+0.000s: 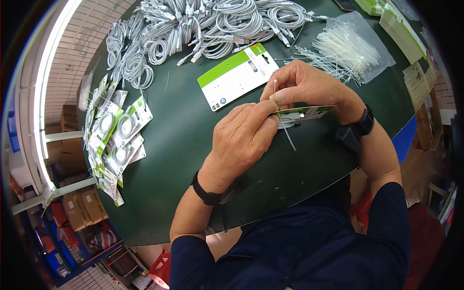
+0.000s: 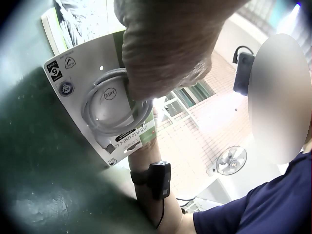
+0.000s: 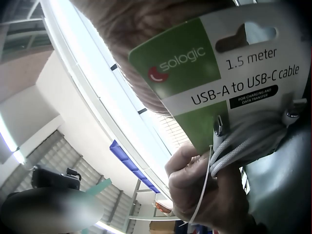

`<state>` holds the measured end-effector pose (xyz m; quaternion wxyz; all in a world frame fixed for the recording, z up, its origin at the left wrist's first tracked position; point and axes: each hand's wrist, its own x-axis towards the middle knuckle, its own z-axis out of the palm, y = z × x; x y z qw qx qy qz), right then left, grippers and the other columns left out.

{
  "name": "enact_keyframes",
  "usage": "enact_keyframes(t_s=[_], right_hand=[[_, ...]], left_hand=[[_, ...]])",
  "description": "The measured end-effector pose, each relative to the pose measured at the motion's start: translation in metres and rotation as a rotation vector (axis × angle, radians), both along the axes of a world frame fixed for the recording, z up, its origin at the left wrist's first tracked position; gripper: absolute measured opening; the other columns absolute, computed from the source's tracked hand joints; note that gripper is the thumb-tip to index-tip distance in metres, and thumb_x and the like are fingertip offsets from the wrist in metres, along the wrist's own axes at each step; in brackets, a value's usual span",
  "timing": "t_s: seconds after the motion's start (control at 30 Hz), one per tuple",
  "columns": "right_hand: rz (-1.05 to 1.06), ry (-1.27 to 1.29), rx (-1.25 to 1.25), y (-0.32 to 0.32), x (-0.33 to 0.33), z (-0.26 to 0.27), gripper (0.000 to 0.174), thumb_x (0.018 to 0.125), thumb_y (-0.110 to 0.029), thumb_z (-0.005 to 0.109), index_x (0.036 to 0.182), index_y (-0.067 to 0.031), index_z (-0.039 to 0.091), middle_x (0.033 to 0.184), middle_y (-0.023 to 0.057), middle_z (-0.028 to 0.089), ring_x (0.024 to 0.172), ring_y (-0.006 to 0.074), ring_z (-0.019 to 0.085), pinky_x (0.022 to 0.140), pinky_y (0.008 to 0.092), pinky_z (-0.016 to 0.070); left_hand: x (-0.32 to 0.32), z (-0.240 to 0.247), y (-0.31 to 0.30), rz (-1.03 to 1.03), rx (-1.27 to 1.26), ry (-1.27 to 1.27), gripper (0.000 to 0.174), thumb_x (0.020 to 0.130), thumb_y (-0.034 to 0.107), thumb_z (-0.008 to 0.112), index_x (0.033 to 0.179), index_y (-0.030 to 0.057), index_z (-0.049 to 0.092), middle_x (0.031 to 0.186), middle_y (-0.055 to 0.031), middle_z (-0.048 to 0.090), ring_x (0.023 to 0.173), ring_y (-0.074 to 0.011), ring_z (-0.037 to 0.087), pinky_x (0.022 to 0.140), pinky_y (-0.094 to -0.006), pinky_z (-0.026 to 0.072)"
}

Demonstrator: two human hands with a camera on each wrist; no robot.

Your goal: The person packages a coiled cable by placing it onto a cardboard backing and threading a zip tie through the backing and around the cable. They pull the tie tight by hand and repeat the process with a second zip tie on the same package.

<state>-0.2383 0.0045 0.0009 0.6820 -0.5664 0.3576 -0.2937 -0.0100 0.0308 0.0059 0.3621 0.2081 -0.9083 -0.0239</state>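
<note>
The left hand [image 1: 245,134] grips a white and green card [image 1: 316,111] with a coiled grey cable [image 1: 289,119] against it. In the left wrist view the cable [image 2: 88,108] lies looped on the card [image 2: 73,80]. The right hand [image 1: 309,87] pinches a thin white tie [image 1: 275,86] above the card's edge, close to the left fingertips. A tie's tail [image 1: 291,140] hangs below the card. In the right wrist view the tie [image 3: 204,190] runs down beside the cable's metal connector [image 3: 219,126], with a hand [image 3: 204,187] behind it.
A flat card [image 1: 237,77] lies beyond the hands. Coiled cables [image 1: 232,19] are heaped at the back, loose ties [image 1: 345,48] on a clear bag at the back right. Several carded cables [image 1: 113,135] are piled at the left; stacked cards [image 1: 403,34] stand at the far right.
</note>
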Motion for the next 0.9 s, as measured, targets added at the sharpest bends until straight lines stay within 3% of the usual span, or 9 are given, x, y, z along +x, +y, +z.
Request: enact_keyframes(t_s=[0.13, 0.37, 0.6, 0.9], right_hand=[[-0.086, 0.001, 0.117, -0.002, 0.001, 0.000, 0.016, 0.095, -0.010, 0.072, 0.101, 0.0034, 0.076, 0.081, 0.0010, 0.070, 0.066, 0.0046, 0.061, 0.061, 0.0195, 0.0495], [0.086, 0.068, 0.004, -0.006, -0.002, -0.006, 0.016, 0.094, -0.015, 0.075, 0.098, 0.0006, 0.078, 0.077, -0.0022, 0.070, 0.066, 0.0027, 0.059, 0.061, 0.0187, 0.0476], [0.087, 0.000, 0.048, -0.007, 0.000, -0.010, 0.024, 0.091, -0.012, 0.078, 0.110, 0.0014, 0.073, 0.089, -0.0007, 0.071, 0.076, 0.0036, 0.062, 0.067, 0.0199, 0.0503], [-0.223, 0.146, -0.034, -0.012, -0.007, -0.009, 0.023, 0.093, -0.011, 0.077, 0.113, 0.0002, 0.074, 0.088, 0.0013, 0.072, 0.074, 0.0065, 0.064, 0.065, 0.0209, 0.0516]], left_hand=[[0.001, 0.001, -0.002, -0.023, 0.018, -0.012, 0.019, 0.072, -0.002, 0.077, 0.088, 0.0047, 0.069, 0.104, -0.0059, 0.074, 0.084, -0.0229, 0.073, 0.071, -0.0339, 0.0586], [0.004, -0.004, -0.002, -0.028, 0.039, -0.037, 0.020, 0.071, 0.000, 0.078, 0.086, 0.0064, 0.066, 0.103, -0.0047, 0.074, 0.074, -0.0209, 0.072, 0.061, -0.0319, 0.0551], [0.006, -0.004, -0.005, -0.024, 0.164, 0.059, 0.028, 0.062, 0.001, 0.080, 0.085, 0.0091, 0.066, 0.100, -0.0034, 0.075, 0.073, -0.0213, 0.070, 0.061, -0.0336, 0.0536], [0.011, -0.006, -0.010, 0.021, 0.311, 0.047, 0.030, 0.062, 0.000, 0.079, 0.086, 0.0116, 0.067, 0.097, 0.0000, 0.076, 0.068, -0.0221, 0.066, 0.063, -0.0346, 0.0516]])
